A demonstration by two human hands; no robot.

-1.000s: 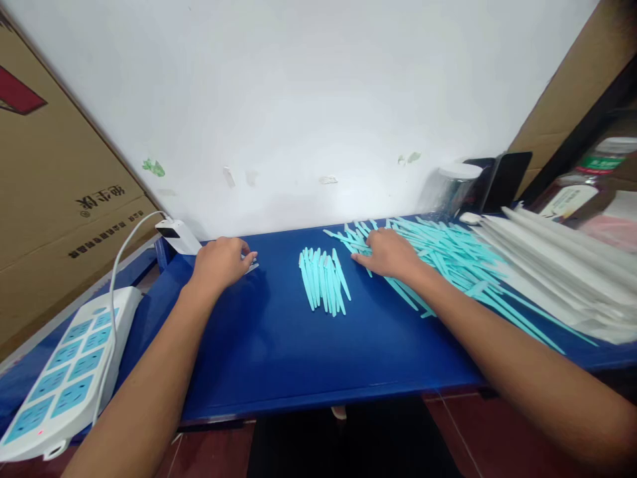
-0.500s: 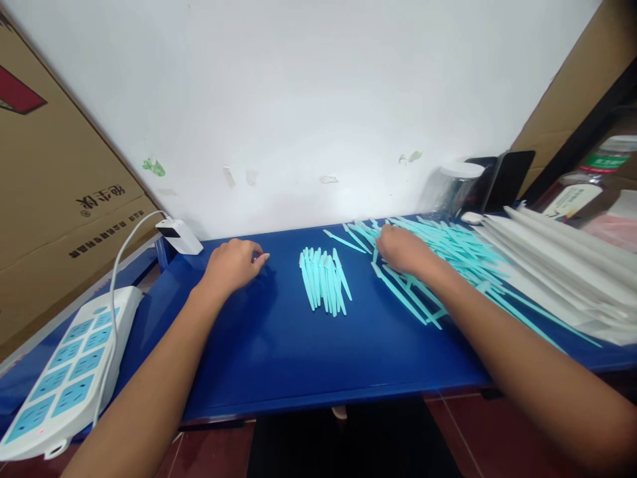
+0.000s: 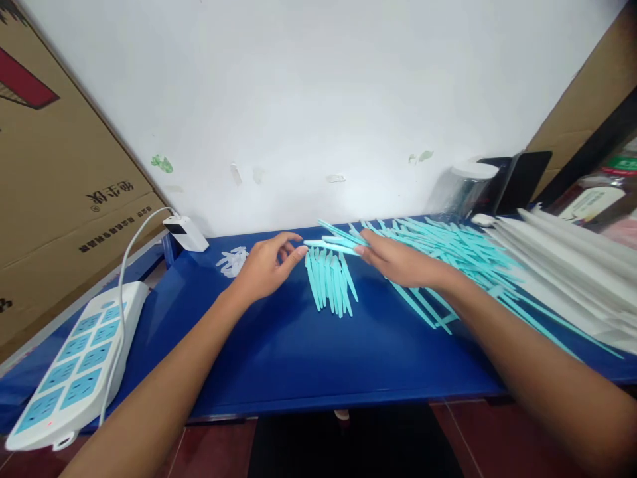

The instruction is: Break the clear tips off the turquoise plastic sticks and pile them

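My right hand (image 3: 391, 255) is closed round several turquoise eyebrow razors (image 3: 343, 239), which lie crosswise and point left. Close to their left ends is my left hand (image 3: 271, 262), thumb and forefinger apart on either side of one pale tip; contact with it is unclear. Below the held razors, a neat row of the same razors (image 3: 328, 282) lies on the blue table (image 3: 279, 358). A large loose pile of razors (image 3: 448, 245) spreads beyond and to the right of my right hand. Small clear pieces (image 3: 232, 261), perhaps caps, lie left of my left hand.
On the left are a white power strip (image 3: 82, 365), a small white device (image 3: 186, 232) with a cable and a cardboard box (image 3: 60, 166). White sheets or envelopes (image 3: 572, 272) are stacked right. A clear lidded jar (image 3: 468, 189) stands by the wall.
My right hand has come left from the pile with several razors in it. My left hand has moved right to their tips, and the small clear pieces now show behind it.
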